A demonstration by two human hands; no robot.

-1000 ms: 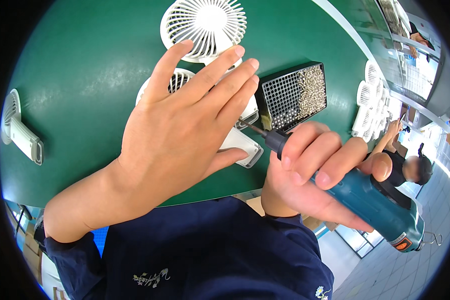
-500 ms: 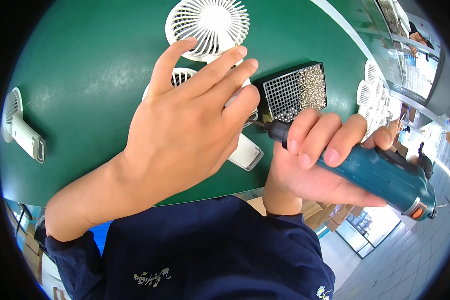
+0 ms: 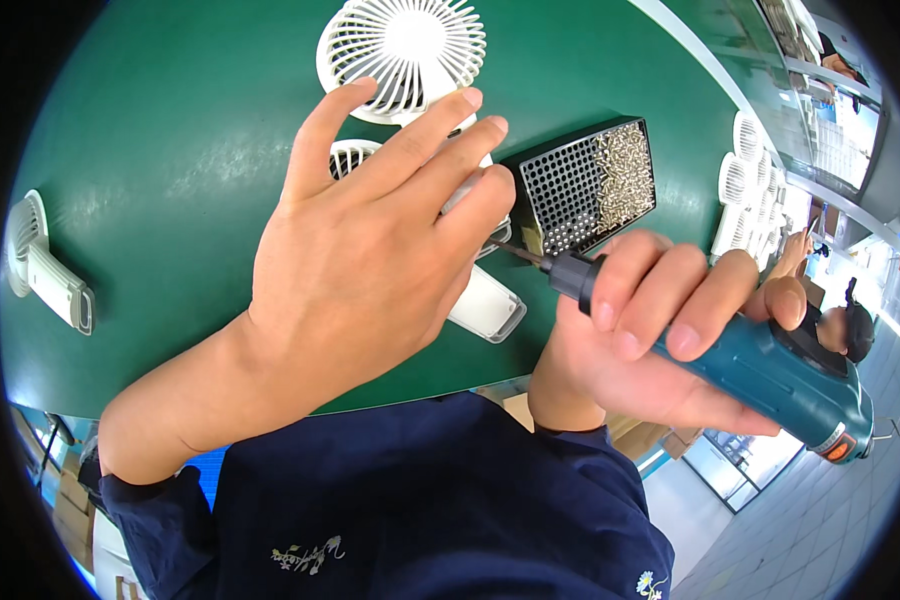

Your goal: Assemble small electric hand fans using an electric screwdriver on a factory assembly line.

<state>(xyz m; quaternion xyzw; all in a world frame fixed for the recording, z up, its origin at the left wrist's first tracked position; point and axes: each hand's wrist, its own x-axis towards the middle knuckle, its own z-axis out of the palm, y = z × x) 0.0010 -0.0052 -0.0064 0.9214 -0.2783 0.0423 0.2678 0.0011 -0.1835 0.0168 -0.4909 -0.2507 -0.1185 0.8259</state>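
A teal electric screwdriver (image 3: 760, 370) with a black nose lies in my right hand (image 3: 660, 330), fingers wrapped round it. Its thin bit (image 3: 520, 254) points up-left to the clear end of a white fan's handle, beside my left index finger. That handheld fan (image 3: 405, 50) has a round slatted head, and my left hand (image 3: 380, 230) covers most of its handle. The fingers of this hand spread across it; the thumb is hidden. Below lies a second white fan, its grille (image 3: 350, 157) and handle (image 3: 488, 306) showing on either side of my left hand.
A black perforated tray (image 3: 560, 185) with many small silver screws (image 3: 625, 175) stands right of my left hand. Another white fan (image 3: 58, 280) lies at the far left of the green table (image 3: 190, 130). Several white fans (image 3: 738, 185) stand along the right edge. A person (image 3: 838, 325) is beyond.
My right hand has drawn the screwdriver slightly right and down, so more of its bit shows. My left hand has shifted a little left, together with the fan under it.
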